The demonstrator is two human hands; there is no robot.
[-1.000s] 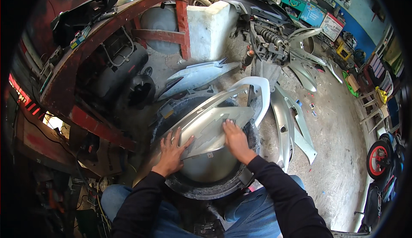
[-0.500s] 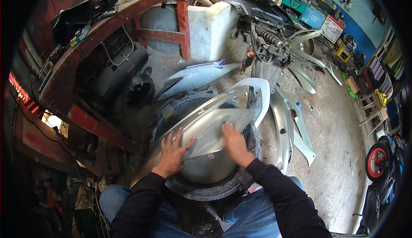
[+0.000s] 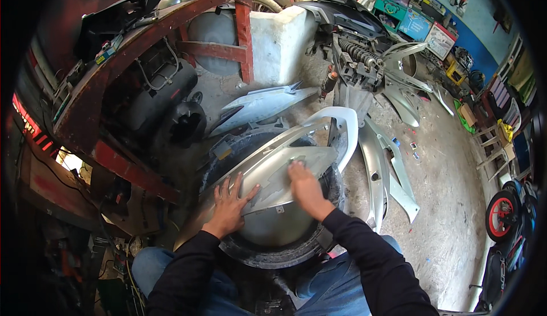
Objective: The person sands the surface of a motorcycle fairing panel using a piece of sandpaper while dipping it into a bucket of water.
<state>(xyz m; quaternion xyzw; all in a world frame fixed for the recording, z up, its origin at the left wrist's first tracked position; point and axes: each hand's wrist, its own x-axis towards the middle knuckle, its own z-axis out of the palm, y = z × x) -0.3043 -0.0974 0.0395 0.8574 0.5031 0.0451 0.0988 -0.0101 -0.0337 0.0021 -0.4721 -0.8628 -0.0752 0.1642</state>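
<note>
Across a large dark ringed support that looks like a tyre [image 3: 273, 257] lies a long silver-beige motorcycle side panel [image 3: 310, 157], with a dull grey patch at its middle. My left hand [image 3: 227, 212] is open, fingers spread on the panel's near left part. On the grey patch, my right hand [image 3: 307, 189] has its fingers bent and pressed together. A small greenish edge shows at those fingertips, too little to name. A white curved piece [image 3: 348, 139] adjoins the panel's far right end.
Other silver panels [image 3: 373, 170] lie on the floor at right, and a pale blue panel [image 3: 265, 106] lies beyond. A red-brown bench [image 3: 137, 38] stands at left. Farther back is a partly stripped motorcycle [image 3: 359, 54]; a red-wheeled motorcycle [image 3: 501, 216] stands at far right.
My right hand has shifted slightly left and up over the grey patch, and the greenish edge now shows at its fingertips. My left hand stays in place on the panel.
</note>
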